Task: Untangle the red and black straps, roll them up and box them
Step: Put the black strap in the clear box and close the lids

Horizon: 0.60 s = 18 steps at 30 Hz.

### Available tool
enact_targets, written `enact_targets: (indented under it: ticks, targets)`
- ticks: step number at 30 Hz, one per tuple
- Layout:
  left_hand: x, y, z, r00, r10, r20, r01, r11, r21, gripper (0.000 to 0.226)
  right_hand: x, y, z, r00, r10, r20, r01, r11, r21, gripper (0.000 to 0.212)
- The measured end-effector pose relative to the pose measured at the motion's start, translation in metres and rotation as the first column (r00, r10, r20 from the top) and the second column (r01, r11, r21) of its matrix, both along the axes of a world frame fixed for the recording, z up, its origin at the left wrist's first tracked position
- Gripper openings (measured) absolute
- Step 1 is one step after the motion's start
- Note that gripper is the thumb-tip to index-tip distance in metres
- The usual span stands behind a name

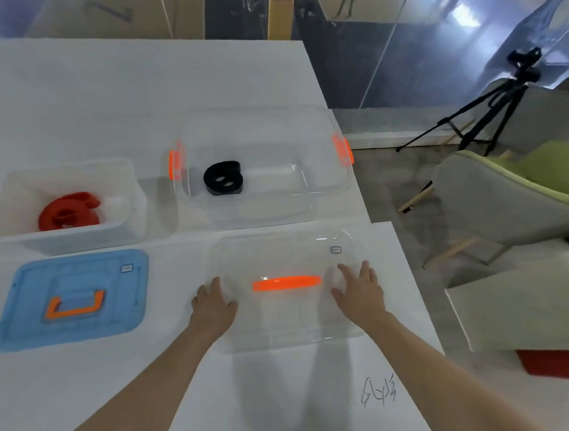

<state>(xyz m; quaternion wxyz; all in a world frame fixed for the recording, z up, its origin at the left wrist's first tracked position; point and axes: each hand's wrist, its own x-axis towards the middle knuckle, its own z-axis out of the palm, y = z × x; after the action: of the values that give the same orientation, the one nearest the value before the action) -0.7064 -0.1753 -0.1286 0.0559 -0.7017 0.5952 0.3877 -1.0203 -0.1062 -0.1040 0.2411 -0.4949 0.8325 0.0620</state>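
"Red strap (68, 212): location?"

"Rolled, lying in the white box (78, 239) at the far left of the table (102, 93). That box stands open. I log a blue lid (23, 318) flat on the table just in front of it."

"Black strap (223, 178)?"

"Rolled as well, lying in the left part of the clear box (269, 213). That box stands open to the right of the white one, with orange latches (174, 164) at both ends."

"Hands?"

"Both are palm down at the clear lid (283, 322), which lies flat in front of the clear box. I place the left hand (213, 306) at the lid's left edge and the right hand (359, 294) on its right part. The lid's orange handle (286, 282) sits between them. On both hands the fingers are straight and slightly spread, curled round nothing."

"Surroundings?"

"Off the table's right side I note a tripod (490, 112) and a grey-and-green chair (508, 195). Pen scrawl (377, 391) marks the table beside the right forearm; I cannot read it."
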Motion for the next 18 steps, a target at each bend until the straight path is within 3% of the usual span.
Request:
enact_targets:
  ticks: [4,10,13,18]
  targets:
    - [-0.010,0.009,-0.005,0.996,0.085,-0.015,-0.085,0.996,-0.003,0.088,-0.014,-0.002,-0.020,0.978,-0.124,0.168,0.120,0.992,0.035,0.072]
    - [-0.019,0.027,0.009,0.934,0.345,-0.090,-0.344,0.939,0.027,0.093,-0.016,0.013,-0.028,0.953,-0.158,0.258,0.176,0.983,-0.049,0.086]
    - [-0.012,0.047,0.025,0.923,0.357,-0.142,-0.361,0.933,-0.001,0.093,-0.008,0.033,-0.005,0.948,-0.167,0.270,0.193,0.979,-0.071,0.063]
    - [0.003,0.079,0.061,0.950,0.268,-0.160,-0.283,0.956,-0.079,0.093,0.012,0.072,0.030,0.951,-0.168,0.260,0.213,0.965,-0.155,0.058]
